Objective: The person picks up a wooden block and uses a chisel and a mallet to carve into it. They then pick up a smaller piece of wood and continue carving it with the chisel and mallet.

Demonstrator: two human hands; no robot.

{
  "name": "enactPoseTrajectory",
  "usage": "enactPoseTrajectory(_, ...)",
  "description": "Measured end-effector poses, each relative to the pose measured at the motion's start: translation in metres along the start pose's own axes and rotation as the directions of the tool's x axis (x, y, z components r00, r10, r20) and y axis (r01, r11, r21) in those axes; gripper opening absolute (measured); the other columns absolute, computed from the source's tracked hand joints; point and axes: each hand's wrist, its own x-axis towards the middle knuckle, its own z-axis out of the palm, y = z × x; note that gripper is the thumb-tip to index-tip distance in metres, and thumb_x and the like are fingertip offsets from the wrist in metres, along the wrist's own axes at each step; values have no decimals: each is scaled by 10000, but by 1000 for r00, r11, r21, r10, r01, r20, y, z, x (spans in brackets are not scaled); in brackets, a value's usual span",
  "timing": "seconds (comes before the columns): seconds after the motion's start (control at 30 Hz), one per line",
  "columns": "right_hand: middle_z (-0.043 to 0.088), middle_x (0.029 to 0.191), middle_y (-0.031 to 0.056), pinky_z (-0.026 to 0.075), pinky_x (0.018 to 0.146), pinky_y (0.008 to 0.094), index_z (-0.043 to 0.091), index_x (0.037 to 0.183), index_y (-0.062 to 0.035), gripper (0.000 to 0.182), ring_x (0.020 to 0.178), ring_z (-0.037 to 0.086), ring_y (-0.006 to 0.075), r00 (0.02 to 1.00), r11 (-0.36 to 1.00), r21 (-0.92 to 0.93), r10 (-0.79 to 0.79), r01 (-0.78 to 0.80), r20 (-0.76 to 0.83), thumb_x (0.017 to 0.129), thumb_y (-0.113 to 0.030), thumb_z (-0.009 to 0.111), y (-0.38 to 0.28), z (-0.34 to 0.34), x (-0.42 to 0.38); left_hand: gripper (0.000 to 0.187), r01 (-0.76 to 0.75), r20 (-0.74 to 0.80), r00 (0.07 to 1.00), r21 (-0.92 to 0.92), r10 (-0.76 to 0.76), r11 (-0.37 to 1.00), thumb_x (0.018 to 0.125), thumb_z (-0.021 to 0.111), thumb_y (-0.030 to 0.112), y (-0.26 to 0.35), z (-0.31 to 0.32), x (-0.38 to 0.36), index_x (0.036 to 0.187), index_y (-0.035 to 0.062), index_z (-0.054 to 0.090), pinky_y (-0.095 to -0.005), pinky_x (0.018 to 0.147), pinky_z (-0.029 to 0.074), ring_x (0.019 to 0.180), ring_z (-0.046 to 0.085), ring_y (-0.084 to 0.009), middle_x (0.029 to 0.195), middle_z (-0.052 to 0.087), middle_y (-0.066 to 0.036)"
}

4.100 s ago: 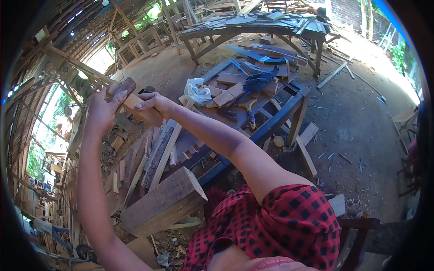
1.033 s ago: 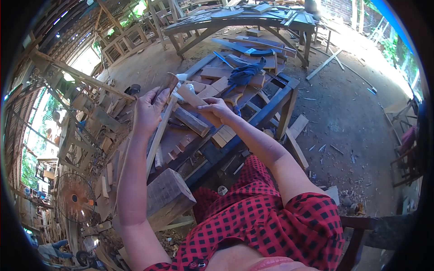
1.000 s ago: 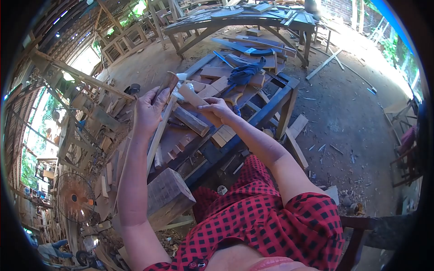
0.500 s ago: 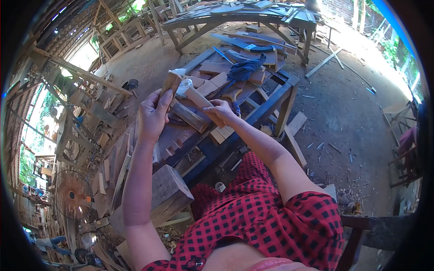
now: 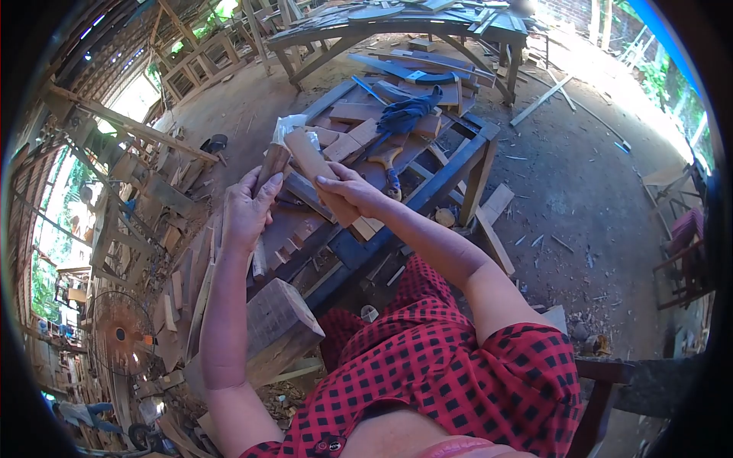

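Observation:
My left hand (image 5: 248, 204) is closed around a short dark-brown wooden piece (image 5: 275, 161), its thumb pressed along the side. In my right hand (image 5: 353, 191) is a lighter flat wooden block (image 5: 311, 158), gripped near its lower end. The upper ends of both pieces come close together. Crumpled clear plastic (image 5: 289, 127) shows behind those ends. Below my hands stands a low workbench (image 5: 336, 248) strewn with wood blocks. To the right of my right hand lie a pale wooden tool with a dark handle (image 5: 386, 159) and a dark blue glove (image 5: 408, 113).
A large timber block (image 5: 279, 324) sits close by my left forearm. Beyond the bench, a long table (image 5: 366, 29) carries many flat wood pieces. A wire-caged fan (image 5: 121, 334) stands at the left. Loose boards (image 5: 496, 237) and wood chips lie on the floor at the right.
My left hand has tipped its wooden piece and lowered it slightly. My right hand has shifted left and up, bringing the lighter block's end beside the other piece. The view has shifted slightly.

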Motion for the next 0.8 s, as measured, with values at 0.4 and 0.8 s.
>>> enactPoseTrajectory(0.4,565,1066,96,526,761,312,355,1383,-39,618,894,599,157,993,1000,3,21,-22,112,904,-307,639,-14,32,-25,536,-13,-54,998,102,19,995,793,753,399,0,6,-4,1148,27,604,-180,413,342,515,430,-12,767,588,17)
enactPoseTrajectory(0.8,616,1008,66,517,714,287,501,1282,-34,490,818,613,144,974,984,-11,-176,180,144,861,-208,679,-62,45,2,1093,51,49,994,558,-94,828,736,666,644,80,-29,30,1467,-21,198,-344,842,496,967,632,-239,1184,577,-281)
